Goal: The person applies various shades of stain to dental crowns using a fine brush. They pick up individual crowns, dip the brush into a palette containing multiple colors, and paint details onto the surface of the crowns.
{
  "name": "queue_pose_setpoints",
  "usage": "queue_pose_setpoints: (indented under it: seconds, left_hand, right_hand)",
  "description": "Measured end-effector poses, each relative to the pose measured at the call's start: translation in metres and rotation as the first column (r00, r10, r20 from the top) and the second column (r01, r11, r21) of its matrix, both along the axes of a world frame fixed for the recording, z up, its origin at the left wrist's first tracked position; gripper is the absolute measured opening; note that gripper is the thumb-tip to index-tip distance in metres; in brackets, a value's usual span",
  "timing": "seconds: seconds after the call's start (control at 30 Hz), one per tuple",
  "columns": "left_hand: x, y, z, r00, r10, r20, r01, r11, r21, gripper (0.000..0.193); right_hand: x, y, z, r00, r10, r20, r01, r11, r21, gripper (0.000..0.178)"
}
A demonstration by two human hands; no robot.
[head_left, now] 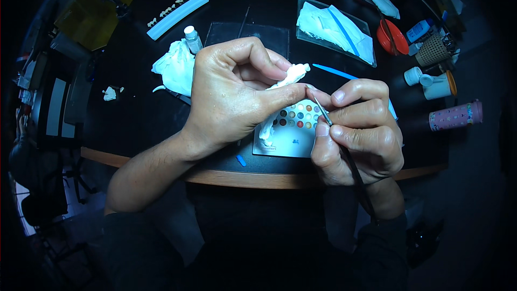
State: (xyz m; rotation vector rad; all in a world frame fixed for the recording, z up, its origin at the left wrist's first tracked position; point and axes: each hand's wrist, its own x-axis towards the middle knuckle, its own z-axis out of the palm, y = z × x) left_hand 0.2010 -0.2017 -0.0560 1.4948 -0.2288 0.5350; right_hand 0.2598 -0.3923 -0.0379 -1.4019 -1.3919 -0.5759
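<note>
My left hand [229, 91] is closed in a pinch on a crumpled white tissue [293, 74], whose lower end hangs below the palm. My right hand [363, 134] grips a thin brush [353, 170] with a dark handle and metal ferrule. The brush tip is at my left thumb tip; whether a small piece sits there between the fingers I cannot tell. Under both hands lies a white palette [291, 143] with rows of round coloured pans, partly hidden by my left thumb and right fingers.
Farther left are a small capped bottle [192, 39], white tissue [175, 70] and a pale strip [177, 17] beside a row of tooth-shaped pieces. A glass tray [371, 56] with white sheets, a red bowl [393, 37], small jars [439, 85] and a pink bottle [456, 116] stand right.
</note>
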Motion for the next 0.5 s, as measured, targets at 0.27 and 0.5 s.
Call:
queue_pose_setpoints:
  seconds: [0.27, 0.5]
  left_hand:
    - [-0.0014, -0.0007, -0.0011, 1.0, -0.012, -0.001, 0.012, 1.0, 0.018, 0.026]
    - [-0.001, 0.0021, -0.0058, 0.987, 0.051, 0.155, -0.086, 0.969, 0.23, 0.026]
  right_hand:
    - [0.0025, 0.0049, -0.0028, 0.993, 0.103, -0.062, -0.1, 0.993, 0.055, 0.022]
    - [0.0022, 0.0042, -0.0039, 0.995, 0.082, -0.059, -0.079, 0.996, 0.048, 0.022]
